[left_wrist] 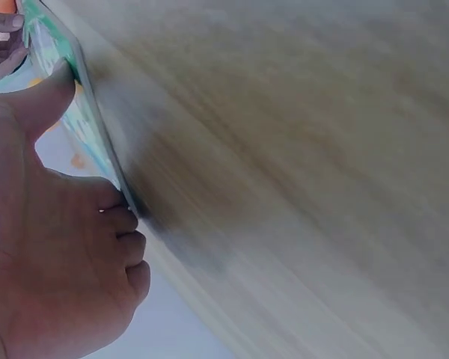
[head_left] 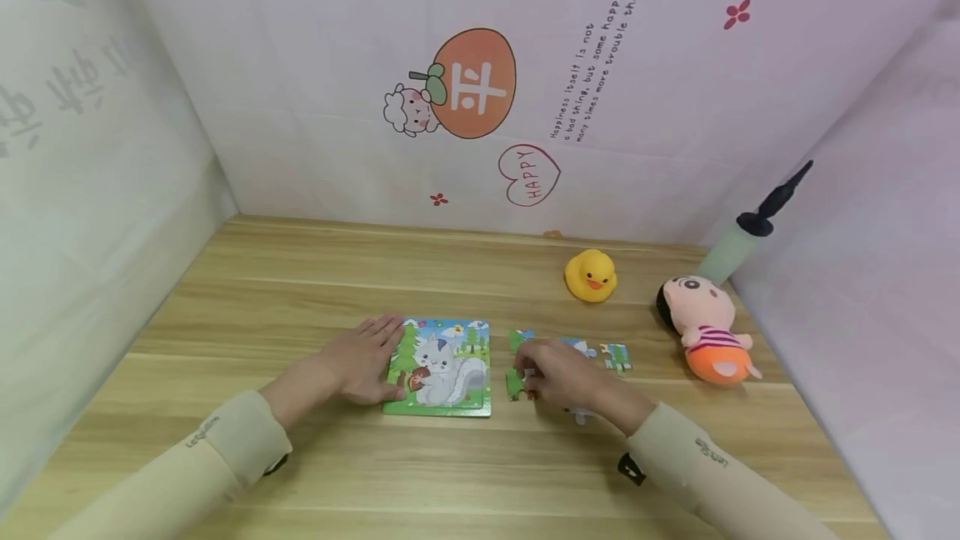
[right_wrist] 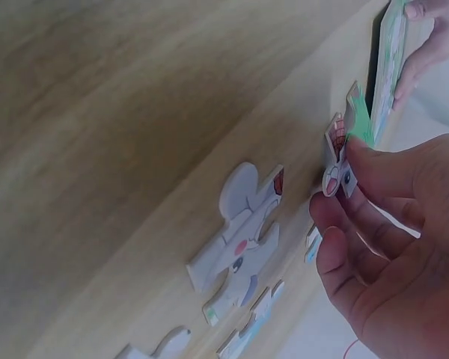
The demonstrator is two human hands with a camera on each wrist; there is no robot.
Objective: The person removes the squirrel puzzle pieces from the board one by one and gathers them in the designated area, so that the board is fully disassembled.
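Observation:
A square puzzle board (head_left: pixel 468 369) with a picture of a grey squirrel lies on the table. My left hand (head_left: pixel 367 361) rests along its left side, fingers stretched out, with the thumb at the lower left edge. In the right wrist view, the thumb and fingers of my right hand (right_wrist: pixel 404 217) pinch a puzzle piece (right_wrist: pixel 334 179) printed in grey and red. A green puzzle piece (right_wrist: pixel 361 116) stands out just beyond it, near the board. One large grey puzzle piece (right_wrist: pixel 239 235) lies on the table close by. The right hand covers part of the loose pieces in the head view.
Other loose pieces lie around the right hand, including a green one (head_left: pixel 520 338) and a blue-green one (head_left: pixel 617 357). A yellow rubber duck (head_left: pixel 591 277) sits behind them. At the right are a plush doll (head_left: pixel 712 332) and a hand pump (head_left: pixel 729 250), near the fabric wall (head_left: pixel 847 290).

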